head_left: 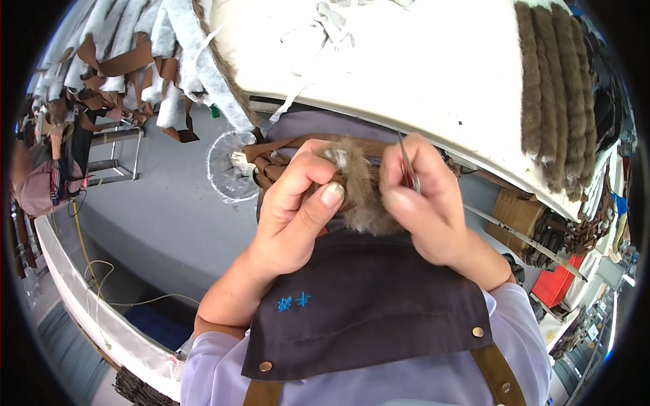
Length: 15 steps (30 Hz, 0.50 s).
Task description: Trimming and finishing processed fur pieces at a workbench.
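Observation:
Close in front of my dark apron, a piece of brown fur (362, 186) is pinched in my left hand (298, 203), thumb against the curled fingers. White matter shows at the fur's upper edge. My right hand (423, 199) is closed round a thin metal tool (407, 166) with a pointed tip and a red part; most of it is hidden by the fingers, so its kind is unclear. The right fingertips are right beside the fur. Brown ribbon strips (318, 141) lie behind both hands, across my lap.
A white table (406, 74) stands ahead, with pale fabric scraps (321, 34) and long fur strips (552, 95) at right. White-backed strips with brown ribbons (122, 61) hang at far left. A clear plastic bag (227, 172) is by my lap. Another person (47, 179) sits at left.

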Each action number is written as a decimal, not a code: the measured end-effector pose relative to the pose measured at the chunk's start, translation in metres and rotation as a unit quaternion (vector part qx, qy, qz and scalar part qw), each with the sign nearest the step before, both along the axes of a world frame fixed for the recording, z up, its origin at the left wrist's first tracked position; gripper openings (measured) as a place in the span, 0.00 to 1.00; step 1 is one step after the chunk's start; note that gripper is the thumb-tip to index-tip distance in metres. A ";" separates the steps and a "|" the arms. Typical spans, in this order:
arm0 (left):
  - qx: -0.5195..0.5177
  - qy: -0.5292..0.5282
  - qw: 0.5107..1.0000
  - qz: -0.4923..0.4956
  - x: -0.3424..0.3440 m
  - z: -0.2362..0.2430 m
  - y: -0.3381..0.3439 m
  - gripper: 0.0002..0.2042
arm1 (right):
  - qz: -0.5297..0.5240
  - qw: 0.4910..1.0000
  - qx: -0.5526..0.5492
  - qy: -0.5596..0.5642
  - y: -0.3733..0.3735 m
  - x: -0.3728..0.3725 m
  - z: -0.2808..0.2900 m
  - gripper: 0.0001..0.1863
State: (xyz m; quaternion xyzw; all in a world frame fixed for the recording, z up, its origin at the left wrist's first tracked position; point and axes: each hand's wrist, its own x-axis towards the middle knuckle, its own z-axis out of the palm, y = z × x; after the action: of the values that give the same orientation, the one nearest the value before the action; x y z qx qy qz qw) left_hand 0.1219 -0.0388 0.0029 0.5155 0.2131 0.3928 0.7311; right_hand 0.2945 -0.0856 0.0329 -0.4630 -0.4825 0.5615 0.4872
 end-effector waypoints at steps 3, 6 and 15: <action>0.064 0.051 0.997 0.004 -0.004 0.001 0.006 0.04 | 0.079 0.978 -0.120 0.150 -0.008 -0.002 0.022 0.23; 0.111 0.085 0.990 0.025 -0.005 0.003 0.007 0.06 | 0.145 0.926 -0.229 0.263 -0.008 -0.002 0.026 0.20; 0.257 0.114 0.959 0.032 -0.010 0.004 0.013 0.06 | 0.167 0.873 -0.282 0.360 -0.010 -0.004 0.016 0.19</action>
State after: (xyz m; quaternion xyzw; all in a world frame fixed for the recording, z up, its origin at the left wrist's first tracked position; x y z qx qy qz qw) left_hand 0.1123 -0.0256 0.0068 0.7200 0.2034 0.3964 0.5321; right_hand 0.2903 -0.0953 0.0485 -0.2590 -0.1649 0.8748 0.3746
